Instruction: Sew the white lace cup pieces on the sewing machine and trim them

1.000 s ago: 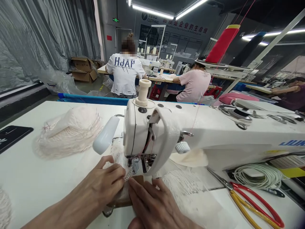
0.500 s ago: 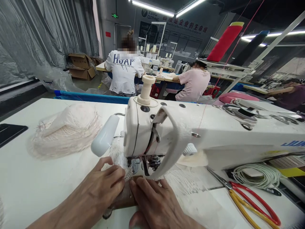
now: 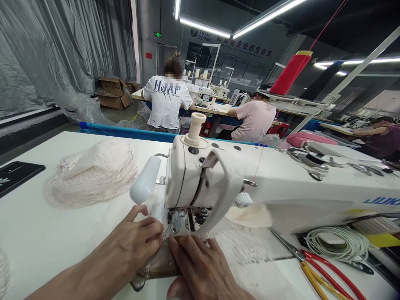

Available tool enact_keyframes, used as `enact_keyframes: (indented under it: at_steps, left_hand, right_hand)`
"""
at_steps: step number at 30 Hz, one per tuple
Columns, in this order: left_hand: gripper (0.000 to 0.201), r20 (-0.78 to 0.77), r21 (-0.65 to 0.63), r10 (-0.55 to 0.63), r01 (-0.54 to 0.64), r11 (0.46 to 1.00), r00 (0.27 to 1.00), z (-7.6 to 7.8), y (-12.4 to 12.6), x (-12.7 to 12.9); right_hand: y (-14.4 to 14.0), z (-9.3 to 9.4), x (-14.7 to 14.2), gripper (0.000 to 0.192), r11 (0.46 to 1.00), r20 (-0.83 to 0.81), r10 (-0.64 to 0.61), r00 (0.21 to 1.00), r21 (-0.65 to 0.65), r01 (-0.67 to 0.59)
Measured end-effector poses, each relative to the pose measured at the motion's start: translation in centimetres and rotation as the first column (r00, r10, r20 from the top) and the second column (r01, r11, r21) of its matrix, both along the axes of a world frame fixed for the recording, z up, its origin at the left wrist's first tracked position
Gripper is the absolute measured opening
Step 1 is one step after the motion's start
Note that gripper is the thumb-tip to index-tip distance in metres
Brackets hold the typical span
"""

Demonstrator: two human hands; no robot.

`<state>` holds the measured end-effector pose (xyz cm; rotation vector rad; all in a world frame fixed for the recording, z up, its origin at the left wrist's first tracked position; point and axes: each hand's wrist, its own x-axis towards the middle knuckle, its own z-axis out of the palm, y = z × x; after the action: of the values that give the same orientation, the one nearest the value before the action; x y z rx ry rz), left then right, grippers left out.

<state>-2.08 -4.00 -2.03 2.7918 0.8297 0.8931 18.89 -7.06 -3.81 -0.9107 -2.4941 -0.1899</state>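
Below the needle area of a white sewing machine (image 3: pixel 200 179), both hands are on thin white lace fabric (image 3: pixel 250 250). My left hand (image 3: pixel 137 237) has its fingers bent and pressed down on the lace, left of the presser foot. Close beside it, my right hand (image 3: pixel 200 266) keeps its fingers together on the cloth in front of the needle plate (image 3: pixel 178 223). Between the hands a brown strip (image 3: pixel 161 268) shows, partly under the lace. The fingertips of the right hand are partly hidden.
A pile of white lace pieces (image 3: pixel 93 175) lies at left, near a black phone (image 3: pixel 18 175). Scissors with red and yellow handles (image 3: pixel 308 260) and a coil of pale cord (image 3: pixel 337 233) are at right. A red thread cone (image 3: pixel 290 73) stands behind. Co-workers sit further back.
The camera view has tilted slightly, so the machine and background sit a little lower. Both hands stay on the lace in nearly the same position.
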Motion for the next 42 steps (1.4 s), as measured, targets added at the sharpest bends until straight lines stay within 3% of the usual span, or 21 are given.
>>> enact_keyframes:
  at_steps: [6,11,13,17,21,28,33,37,42]
  left_hand:
    - [0.022,-0.011,-0.070,0.026,-0.026,0.997,1.000,0.2,0.8,-0.5]
    - [0.030,-0.063,-0.036,0.076,-0.078,0.996,0.995,0.9,1.3,-0.9]
    - [0.034,-0.106,-0.019,0.123,-0.126,0.992,0.987,1.1,0.7,-0.9]
    - [0.019,-0.211,0.009,0.132,-0.133,0.991,0.969,1.4,-1.9,-0.2]
    - [0.010,-0.181,0.086,0.166,-0.153,0.985,0.969,1.1,-3.6,0.6]
    - [0.005,-0.153,0.190,0.198,-0.167,0.967,0.968,-0.1,-1.2,1.1]
    - [0.005,-0.144,0.177,0.240,-0.214,0.961,0.960,-0.3,-0.7,1.5]
    - [0.019,-0.154,0.091,0.199,-0.187,0.978,0.968,-0.4,-1.4,1.4]
    - [0.027,-0.050,-0.021,0.117,-0.118,0.993,0.992,-0.1,-2.2,0.9]
  right_hand:
    - [0.5,0.3,0.1,0.056,0.999,0.040,-0.045,0.998,0.021,0.044]
    - [0.4,0.7,0.1,0.055,0.997,0.019,-0.073,0.997,0.009,0.073]
    - [0.2,1.1,0.0,0.056,0.997,0.023,-0.072,0.997,-0.001,0.072]
    - [-0.2,1.7,-0.1,0.058,0.999,0.036,-0.024,0.999,-0.034,0.025]
    - [-0.4,1.6,0.1,0.062,0.995,0.030,-0.008,1.000,-0.097,0.011]
    - [0.5,1.0,0.6,0.047,0.991,0.012,-0.129,0.992,-0.032,0.130]
    - [1.4,0.8,0.6,0.043,0.986,0.012,-0.160,0.987,-0.044,0.160]
    - [1.1,1.3,0.8,0.045,0.986,0.025,-0.110,0.994,-0.124,0.113]
    - [0.1,2.2,1.0,0.049,0.973,-0.080,0.055,0.995,-0.219,-0.071]
